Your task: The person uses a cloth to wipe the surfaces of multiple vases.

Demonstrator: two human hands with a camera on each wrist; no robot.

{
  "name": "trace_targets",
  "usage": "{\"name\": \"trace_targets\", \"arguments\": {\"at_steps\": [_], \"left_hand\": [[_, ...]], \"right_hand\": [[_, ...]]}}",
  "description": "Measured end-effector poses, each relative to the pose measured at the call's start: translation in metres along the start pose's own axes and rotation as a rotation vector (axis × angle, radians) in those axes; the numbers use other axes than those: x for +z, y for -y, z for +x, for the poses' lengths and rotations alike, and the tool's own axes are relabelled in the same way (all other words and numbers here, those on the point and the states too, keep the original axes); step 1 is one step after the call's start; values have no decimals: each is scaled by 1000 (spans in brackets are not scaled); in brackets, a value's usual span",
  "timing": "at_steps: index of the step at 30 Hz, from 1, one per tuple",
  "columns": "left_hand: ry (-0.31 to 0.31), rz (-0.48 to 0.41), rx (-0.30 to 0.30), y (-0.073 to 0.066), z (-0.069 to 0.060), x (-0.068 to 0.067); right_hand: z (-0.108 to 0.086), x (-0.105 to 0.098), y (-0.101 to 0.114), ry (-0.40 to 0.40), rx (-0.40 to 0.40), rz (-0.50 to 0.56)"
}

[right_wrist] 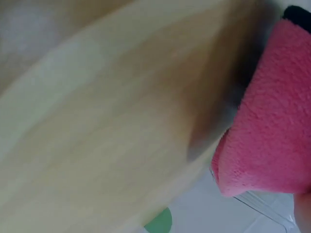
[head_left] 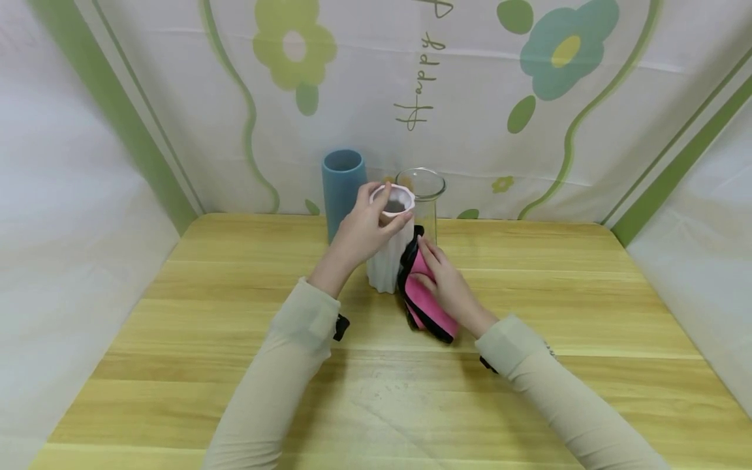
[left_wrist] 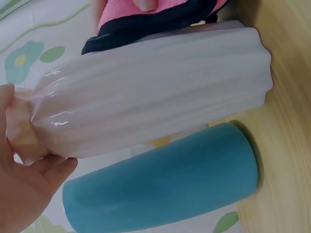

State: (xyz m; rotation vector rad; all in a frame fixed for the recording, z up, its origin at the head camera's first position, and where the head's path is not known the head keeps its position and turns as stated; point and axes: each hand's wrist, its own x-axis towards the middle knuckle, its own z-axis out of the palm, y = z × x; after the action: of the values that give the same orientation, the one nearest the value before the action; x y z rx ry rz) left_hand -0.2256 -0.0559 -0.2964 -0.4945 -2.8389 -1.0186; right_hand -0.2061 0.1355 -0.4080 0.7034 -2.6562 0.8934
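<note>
A pale pinkish-white ribbed vase [head_left: 383, 267] is upright near the middle of the table. My left hand [head_left: 360, 234] grips it around its neck and rim, as the left wrist view also shows. In my right hand [head_left: 451, 287] is a folded pink cloth [head_left: 433, 308] with black edging, held against the vase's right side. Fluffy pink cloth [right_wrist: 272, 126] fills the right of the right wrist view, where little of the hand shows. The vase's smooth side [left_wrist: 155, 92] lies between the cloth and a blue vase in the left wrist view.
Left of the ribbed vase, slightly behind, stands the blue cylindrical vase [head_left: 342, 196]. A clear glass vase [head_left: 442, 190] stands behind it to the right, partly hidden. The wooden table [head_left: 235, 313] meets a flower-printed curtain [head_left: 364, 78] at the back.
</note>
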Motion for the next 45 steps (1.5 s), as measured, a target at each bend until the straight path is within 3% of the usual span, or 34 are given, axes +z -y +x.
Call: {"name": "trace_targets", "arguments": {"at_steps": [5,11,21,26,32,36,40,45], "left_hand": [[-7,-11,8,-1,1,-1],[20,-121,-13,2,1,-4],[54,-197,14,5,1,-2],[30,-220,32,7,1,-1],[13,-171,33,7,1,-4],[12,-111,60,6,1,-4],[22,-54,58,4,1,-5],[32,-24,43,4,0,-8]], "right_hand": [[6,-7,7,-97,-61,5],[14,-15,18,-190,-116,29],[15,-15,15,-215,-147,18],[10,-9,6,-155,-162,-7],[-1,-2,-2,-17,-119,-36],[-4,1,-3,12,-101,-44],[-1,-1,1,-34,-79,-21],[10,-10,13,-158,-125,1]]}}
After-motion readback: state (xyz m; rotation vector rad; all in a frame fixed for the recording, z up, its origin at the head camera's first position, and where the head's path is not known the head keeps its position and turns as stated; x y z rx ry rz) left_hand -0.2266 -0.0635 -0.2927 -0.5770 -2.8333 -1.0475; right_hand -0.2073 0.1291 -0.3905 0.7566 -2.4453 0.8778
